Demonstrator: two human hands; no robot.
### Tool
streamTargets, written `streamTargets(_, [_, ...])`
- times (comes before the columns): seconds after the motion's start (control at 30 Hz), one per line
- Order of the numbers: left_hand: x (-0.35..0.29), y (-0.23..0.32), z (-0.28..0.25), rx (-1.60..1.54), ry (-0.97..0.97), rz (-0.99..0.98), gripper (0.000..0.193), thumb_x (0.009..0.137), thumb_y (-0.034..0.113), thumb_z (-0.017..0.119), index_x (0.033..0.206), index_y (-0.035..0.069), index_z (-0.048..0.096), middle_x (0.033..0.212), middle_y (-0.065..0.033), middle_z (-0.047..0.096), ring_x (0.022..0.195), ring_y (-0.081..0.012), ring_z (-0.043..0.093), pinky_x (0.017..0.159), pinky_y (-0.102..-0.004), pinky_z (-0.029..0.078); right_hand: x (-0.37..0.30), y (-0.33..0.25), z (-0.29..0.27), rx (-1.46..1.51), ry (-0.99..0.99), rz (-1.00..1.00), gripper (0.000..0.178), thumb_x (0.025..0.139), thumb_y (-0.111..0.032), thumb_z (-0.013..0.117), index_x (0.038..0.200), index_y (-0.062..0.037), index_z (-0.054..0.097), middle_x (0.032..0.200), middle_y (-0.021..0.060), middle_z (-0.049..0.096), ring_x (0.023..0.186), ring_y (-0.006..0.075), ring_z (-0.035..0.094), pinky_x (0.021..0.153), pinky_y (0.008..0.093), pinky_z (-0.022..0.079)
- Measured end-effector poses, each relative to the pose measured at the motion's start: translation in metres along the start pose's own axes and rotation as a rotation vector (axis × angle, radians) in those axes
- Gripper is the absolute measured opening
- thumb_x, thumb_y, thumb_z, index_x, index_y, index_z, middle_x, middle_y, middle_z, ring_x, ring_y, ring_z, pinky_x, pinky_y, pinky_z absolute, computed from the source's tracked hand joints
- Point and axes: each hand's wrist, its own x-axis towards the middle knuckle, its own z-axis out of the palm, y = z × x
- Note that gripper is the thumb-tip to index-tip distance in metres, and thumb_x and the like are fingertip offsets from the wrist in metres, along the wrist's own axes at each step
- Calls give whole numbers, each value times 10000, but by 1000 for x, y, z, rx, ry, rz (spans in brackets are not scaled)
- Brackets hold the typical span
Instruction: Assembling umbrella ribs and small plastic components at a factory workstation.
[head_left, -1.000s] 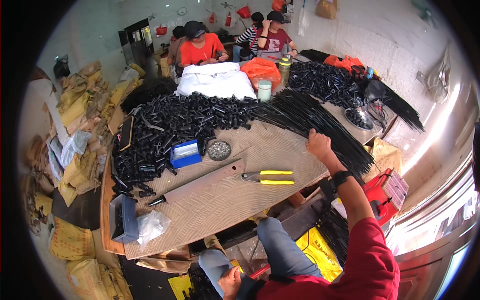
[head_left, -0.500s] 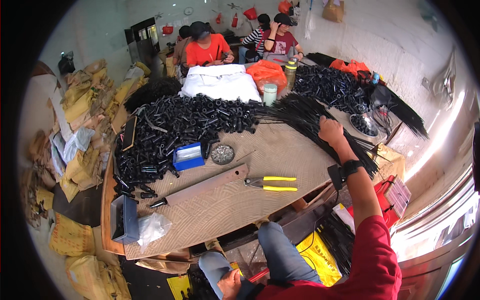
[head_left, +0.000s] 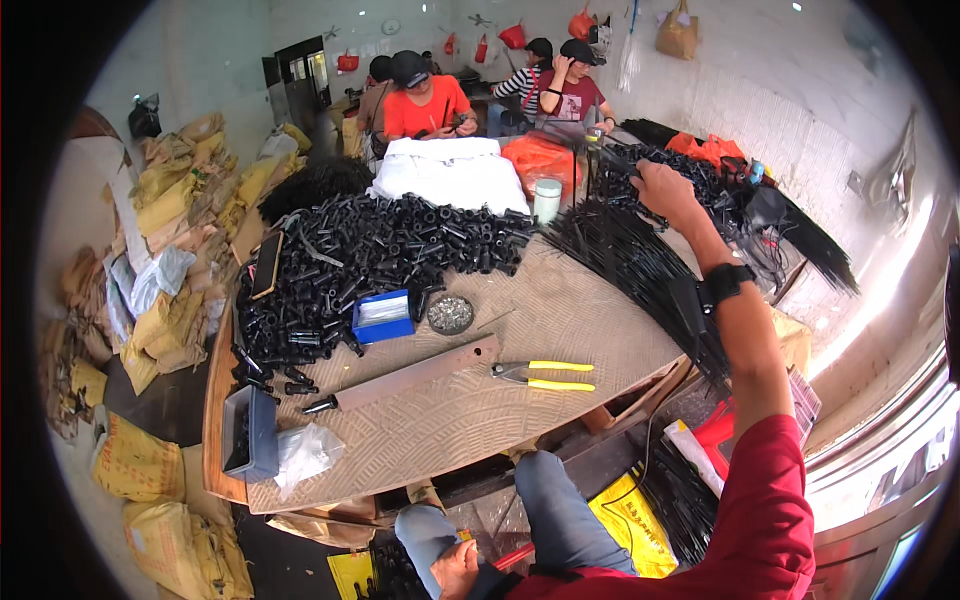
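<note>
My right hand (head_left: 664, 192) is raised over the far right of the table, closed on several thin black rods (head_left: 598, 150). Their dark ends stick out to the left of the fist and look smeared. Beneath my forearm lies a big bundle of the same black rods (head_left: 632, 258), fanned across the table's right side. My left hand (head_left: 457, 572) rests at my thigh by the lower edge; its fingers are too hidden to read. Yellow-handled pliers (head_left: 545, 376) lie on the table next to a flat metal bar (head_left: 415, 375), with a black tubular piece (head_left: 320, 405) at the bar's left end.
A heap of black tubular parts (head_left: 400, 235) covers the table's left, with a blue box (head_left: 384, 318) and a dish of small metal pieces (head_left: 450, 314) before it. A white sack (head_left: 450, 170) and a pale green bottle (head_left: 547, 202) stand behind. Co-workers (head_left: 425, 108) sit beyond.
My right hand has risen and moved farther away from the rod bundle, lifting several rods with it. The left hand stays at my thigh. The view has shifted slightly.
</note>
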Motion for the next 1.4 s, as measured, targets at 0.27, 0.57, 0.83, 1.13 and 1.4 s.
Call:
streamTargets(0.27, [7,-2,5,-8,-20,-6,135,775,226,582,843,136,657,775,-67,652,685,-266,627,622,-356,486,25,-31,-10,710,558,174,336,871,-251,507,1003,57,515,810,285,573,787,443,554,689,449,436])
streamTargets(0.57, [29,16,-60,-405,-118,90,229,898,179,492,912,-17,611,714,-123,631,676,-163,603,644,-270,471,-92,-76,114,1049,386,187,157,906,-156,445,908,-1,468,625,145,474,521,243,498,522,343,416])
streamTargets(0.83, [110,161,-211,-673,-149,285,200,881,77,526,1047,-17,588,867,-104,664,807,-148,646,728,-249,517,-83,-134,-5,546,103,-149,186,846,-213,544,861,-33,499,659,231,573,667,420,571,558,499,432])
streamTargets(1.13, [208,219,-183,-1140,-1,99,413,908,243,509,1210,-30,444,1141,-124,556,1036,-172,536,892,-313,433,-193,-213,-44,472,40,-291,193,785,-79,522,959,-38,449,733,199,591,617,397,591,536,489,469])
streamTargets(1.4, [204,199,-181,-1263,-3,120,246,926,164,455,1101,14,542,1030,-107,616,883,-172,614,759,-295,494,-269,-245,-44,1330,-365,-30,380,774,-123,651,1061,-40,416,586,60,461,513,167,448,507,319,403])
